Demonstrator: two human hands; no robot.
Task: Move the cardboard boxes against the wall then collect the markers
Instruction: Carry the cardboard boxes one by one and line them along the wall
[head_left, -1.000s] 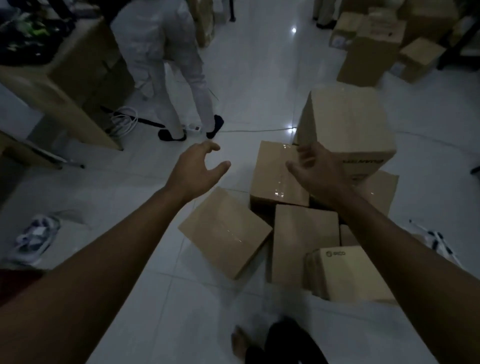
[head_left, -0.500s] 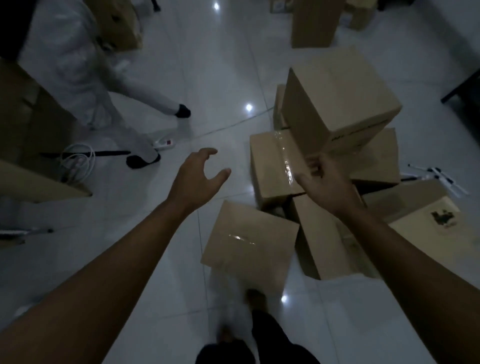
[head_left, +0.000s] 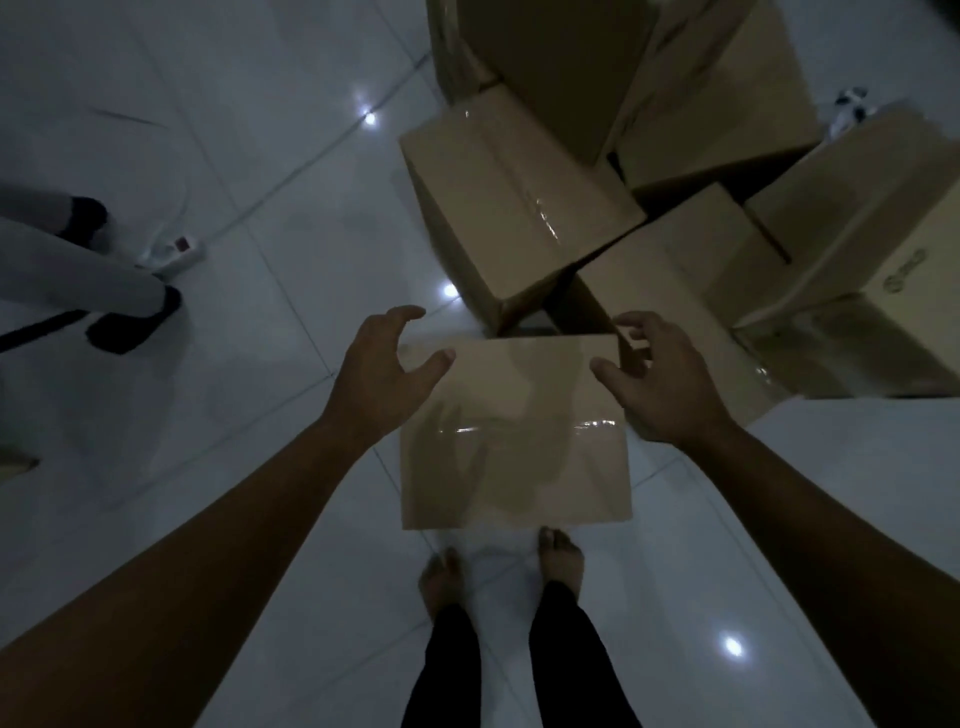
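At frame centre, I see my left hand (head_left: 382, 374) and right hand (head_left: 660, 379) spread wide, empty, flanking the nearest cardboard box (head_left: 514, 436) on the floor.

Glossy white tiled floor (head_left: 260, 519) carrying a cluster of cardboard boxes (head_left: 514, 431), a white power strip (head_left: 174, 252) and two bare feet (head_left: 441, 577)

Tall box (head_left: 561, 62) cut off by top edge. Printed box (head_left: 852, 291) runs off right edge, logo too dim to read. Bystander's legs (head_left: 67, 270) cropped at left. Small black-white object (head_left: 849, 106) behind boxes, mostly hidden, unidentifiable.
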